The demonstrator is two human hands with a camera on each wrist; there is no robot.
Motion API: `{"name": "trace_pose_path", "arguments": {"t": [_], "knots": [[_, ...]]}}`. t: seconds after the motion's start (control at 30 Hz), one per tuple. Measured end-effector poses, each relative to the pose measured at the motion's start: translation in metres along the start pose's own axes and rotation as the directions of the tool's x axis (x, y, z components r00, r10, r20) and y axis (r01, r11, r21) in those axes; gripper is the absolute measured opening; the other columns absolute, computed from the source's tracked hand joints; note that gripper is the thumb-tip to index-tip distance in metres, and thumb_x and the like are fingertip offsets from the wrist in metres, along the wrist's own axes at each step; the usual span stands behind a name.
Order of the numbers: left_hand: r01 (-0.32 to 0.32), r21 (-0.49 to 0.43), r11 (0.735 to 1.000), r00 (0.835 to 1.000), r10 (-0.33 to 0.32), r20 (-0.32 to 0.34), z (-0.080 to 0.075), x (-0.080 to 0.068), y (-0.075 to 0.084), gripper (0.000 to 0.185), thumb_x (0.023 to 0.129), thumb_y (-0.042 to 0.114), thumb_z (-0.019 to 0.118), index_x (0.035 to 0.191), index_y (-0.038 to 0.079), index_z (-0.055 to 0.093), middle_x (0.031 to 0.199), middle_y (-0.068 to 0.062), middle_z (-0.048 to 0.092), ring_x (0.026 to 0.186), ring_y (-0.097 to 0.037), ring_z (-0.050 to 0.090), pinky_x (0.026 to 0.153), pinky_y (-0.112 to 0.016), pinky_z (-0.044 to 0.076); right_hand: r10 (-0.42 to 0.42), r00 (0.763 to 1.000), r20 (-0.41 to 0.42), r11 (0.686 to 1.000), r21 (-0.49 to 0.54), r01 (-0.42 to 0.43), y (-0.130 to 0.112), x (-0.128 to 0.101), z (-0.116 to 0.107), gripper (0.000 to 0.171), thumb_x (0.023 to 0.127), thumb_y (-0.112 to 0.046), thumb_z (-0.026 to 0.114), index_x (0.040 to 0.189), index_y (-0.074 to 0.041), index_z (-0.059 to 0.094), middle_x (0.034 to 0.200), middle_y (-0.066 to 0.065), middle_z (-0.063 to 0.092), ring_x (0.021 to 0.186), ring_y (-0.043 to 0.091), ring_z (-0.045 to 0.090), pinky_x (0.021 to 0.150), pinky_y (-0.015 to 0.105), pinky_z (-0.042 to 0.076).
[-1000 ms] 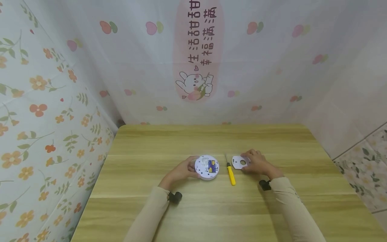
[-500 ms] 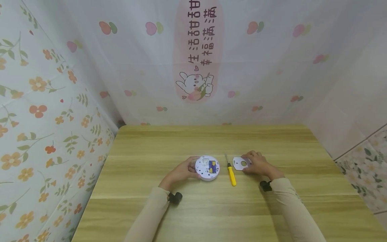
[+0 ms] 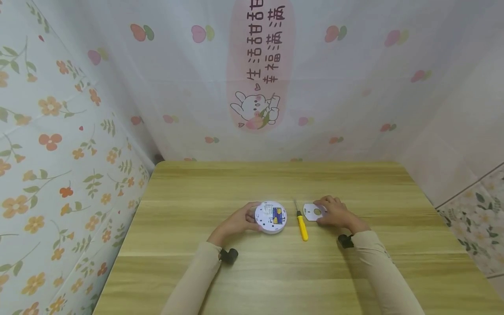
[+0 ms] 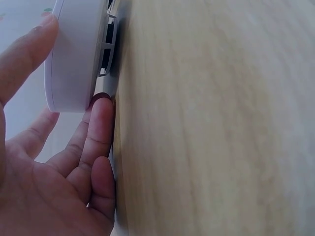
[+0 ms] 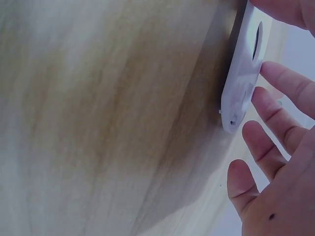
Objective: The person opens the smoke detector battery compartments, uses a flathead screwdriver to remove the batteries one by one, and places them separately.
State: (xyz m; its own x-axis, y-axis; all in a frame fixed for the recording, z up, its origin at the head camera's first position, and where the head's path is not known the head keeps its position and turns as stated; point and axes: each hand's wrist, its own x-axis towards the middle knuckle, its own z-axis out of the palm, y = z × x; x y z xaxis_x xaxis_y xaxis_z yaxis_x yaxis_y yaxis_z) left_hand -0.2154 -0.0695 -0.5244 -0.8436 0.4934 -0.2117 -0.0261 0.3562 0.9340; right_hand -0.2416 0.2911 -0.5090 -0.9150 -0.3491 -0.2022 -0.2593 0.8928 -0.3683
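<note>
My left hand [image 3: 237, 221] grips the side of a round white smoke detector [image 3: 269, 218] with a printed blue and yellow label facing up. In the left wrist view, the thumb and a fingertip press the detector's rim [image 4: 74, 59], and dark vent slots show on its underside near the table. My right hand [image 3: 336, 213] holds the right end of a flat white mounting plate [image 3: 309, 211] with a round hole. In the right wrist view the plate [image 5: 241, 93] is slightly tilted, thumb and fingers at its edges. Between both hands lies a yellow-handled screwdriver [image 3: 302, 227], touched by neither.
The wooden table [image 3: 260, 284] carries these things near its middle. A patterned curtain [image 3: 189, 87] hangs behind its far edge, and a floral one [image 3: 71, 183] runs along the left side. Black wrist cameras [image 3: 229, 256] sit on both wrists.
</note>
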Motion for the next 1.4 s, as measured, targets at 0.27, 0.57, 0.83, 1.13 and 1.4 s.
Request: {"name": "trace_pose_path", "arguments": {"t": [0.27, 0.57, 0.83, 1.13, 1.4], "knots": [[0.001, 0.004, 1.0, 1.0, -0.001, 0.002, 0.001, 0.001, -0.001, 0.084, 0.08, 0.021, 0.079, 0.15, 0.02, 0.034, 0.117, -0.015, 0.06, 0.1, -0.019, 0.06, 0.089, -0.033, 0.052, -0.019, 1.0, -0.021, 0.999, 0.041, 0.02, -0.001, -0.008, -0.006, 0.061, 0.081, -0.022, 0.068, 0.137, -0.003, 0.05, 0.138, 0.03, 0.042, 0.12, 0.049, 0.04, 0.095, 0.067, 0.034], [0.0, 0.012, 1.0, 1.0, 0.0, -0.015, 0.001, -0.002, 0.002, 0.083, 0.079, 0.018, 0.079, 0.149, 0.017, 0.034, 0.118, -0.018, 0.06, 0.102, -0.022, 0.062, 0.09, -0.036, 0.053, -0.038, 0.989, -0.146, 0.998, 0.053, 0.046, -0.01, -0.022, 0.003, 0.045, 0.092, -0.02, 0.059, 0.131, 0.002, 0.055, 0.127, 0.028, 0.052, 0.109, 0.043, 0.047, 0.09, 0.059, 0.04], [-0.004, 0.002, 1.0, 1.0, 0.004, -0.011, 0.002, 0.0, 0.0, 0.083, 0.079, 0.017, 0.079, 0.149, 0.017, 0.034, 0.118, -0.018, 0.06, 0.101, -0.021, 0.062, 0.087, -0.034, 0.054, -0.017, 0.97, -0.241, 0.991, 0.127, 0.049, -0.023, -0.031, 0.007, 0.043, 0.091, -0.016, 0.062, 0.128, 0.005, 0.056, 0.121, 0.028, 0.055, 0.105, 0.04, 0.053, 0.088, 0.056, 0.046], [-0.007, 0.006, 1.0, 1.0, 0.007, -0.008, 0.002, -0.003, 0.002, 0.083, 0.079, 0.017, 0.08, 0.149, 0.015, 0.035, 0.115, -0.018, 0.06, 0.1, -0.022, 0.062, 0.087, -0.034, 0.054, 0.062, 0.978, -0.197, 0.977, 0.212, -0.019, -0.051, -0.029, 0.012, 0.041, 0.092, -0.015, 0.062, 0.124, 0.009, 0.056, 0.102, 0.02, 0.06, 0.085, 0.025, 0.057, 0.072, 0.037, 0.05], [-0.037, 0.032, 0.999, 0.999, 0.037, -0.005, 0.002, -0.001, -0.003, 0.083, 0.08, 0.024, 0.079, 0.149, 0.014, 0.033, 0.116, -0.016, 0.06, 0.098, -0.018, 0.061, 0.086, -0.031, 0.053, 0.11, 0.977, -0.184, 0.983, 0.163, -0.08, -0.075, -0.025, 0.022, 0.042, 0.095, -0.023, 0.059, 0.126, 0.005, 0.056, 0.095, 0.014, 0.063, 0.082, 0.022, 0.059, 0.071, 0.039, 0.051]]}}
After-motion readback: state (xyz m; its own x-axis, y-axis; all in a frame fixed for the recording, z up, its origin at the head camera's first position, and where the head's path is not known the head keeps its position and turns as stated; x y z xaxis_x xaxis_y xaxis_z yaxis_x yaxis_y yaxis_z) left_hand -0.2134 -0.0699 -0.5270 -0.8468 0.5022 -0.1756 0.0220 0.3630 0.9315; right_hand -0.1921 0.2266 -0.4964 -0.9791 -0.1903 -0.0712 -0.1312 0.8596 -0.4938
